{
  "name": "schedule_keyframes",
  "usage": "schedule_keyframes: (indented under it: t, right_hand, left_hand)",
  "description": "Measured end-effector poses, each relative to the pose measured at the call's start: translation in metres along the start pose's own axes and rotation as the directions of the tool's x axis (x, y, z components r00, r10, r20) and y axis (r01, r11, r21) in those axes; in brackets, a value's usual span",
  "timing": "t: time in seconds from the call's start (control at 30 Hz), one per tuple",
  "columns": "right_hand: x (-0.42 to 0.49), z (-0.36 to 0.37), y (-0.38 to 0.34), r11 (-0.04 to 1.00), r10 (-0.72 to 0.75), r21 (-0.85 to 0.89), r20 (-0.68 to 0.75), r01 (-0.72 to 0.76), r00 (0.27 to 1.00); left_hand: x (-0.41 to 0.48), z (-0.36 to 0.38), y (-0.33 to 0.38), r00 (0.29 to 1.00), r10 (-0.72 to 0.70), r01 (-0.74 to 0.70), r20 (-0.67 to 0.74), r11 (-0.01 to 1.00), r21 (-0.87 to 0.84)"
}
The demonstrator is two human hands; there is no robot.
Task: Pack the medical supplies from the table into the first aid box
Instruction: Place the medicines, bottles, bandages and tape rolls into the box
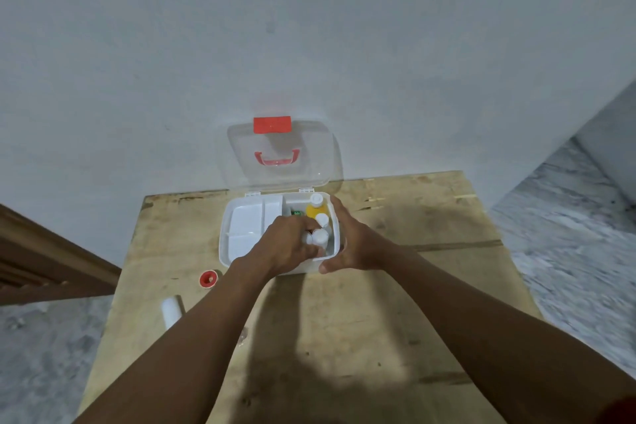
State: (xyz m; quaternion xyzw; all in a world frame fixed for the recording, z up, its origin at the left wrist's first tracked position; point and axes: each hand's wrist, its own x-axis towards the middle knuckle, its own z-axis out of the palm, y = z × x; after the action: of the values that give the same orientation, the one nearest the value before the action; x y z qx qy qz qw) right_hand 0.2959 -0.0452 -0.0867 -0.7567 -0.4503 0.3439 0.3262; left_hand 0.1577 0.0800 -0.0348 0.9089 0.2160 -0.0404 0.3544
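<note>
A white plastic first aid box [227, 248] stands at the far edge of a bare plywood table [378, 320]. Its clear hinged lid [309, 162], with red latch and red handle, is raised against the pale wall. A white divided tray [246, 227] fills the left part of the box. The right compartment holds a yellow bottle with a white cap [315, 206] and further white-capped bottles, all upright. The left hand [287, 246] reaches into this compartment, its fingers curled round a white-capped bottle [320, 237]. The right hand [349, 241] clasps the box's right end, thumb on the front wall at the near corner. On the table left of the box lie a red-and-white tape roll [208, 279] and, nearer the person, a white cylindrical tube [171, 311], well apart from both hands.
</note>
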Motion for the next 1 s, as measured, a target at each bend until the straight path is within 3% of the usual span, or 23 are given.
schedule_keyframes:
  t: [0.47,0.67,1.0]
  right_hand:
    - [-0.001,-0.001,0.0,0.998,0.061,0.008,-0.005,-0.061,0.998]
    - [-0.001,0.0,-0.004,0.998,0.05,-0.026,-0.004,-0.05,0.999]
    - [-0.002,0.006,-0.02,0.995,0.032,-0.091,-0.007,-0.032,0.999]
  left_hand:
    - [0.001,0.006,0.003,0.988,-0.104,0.111,0.11,0.992,-0.056]
    - [0.003,0.009,-0.001,0.99,-0.125,0.132,0.059,0.98,-0.147]
    - [0.009,0.013,0.006,0.991,-0.109,0.102,-0.076,0.99,-0.092]
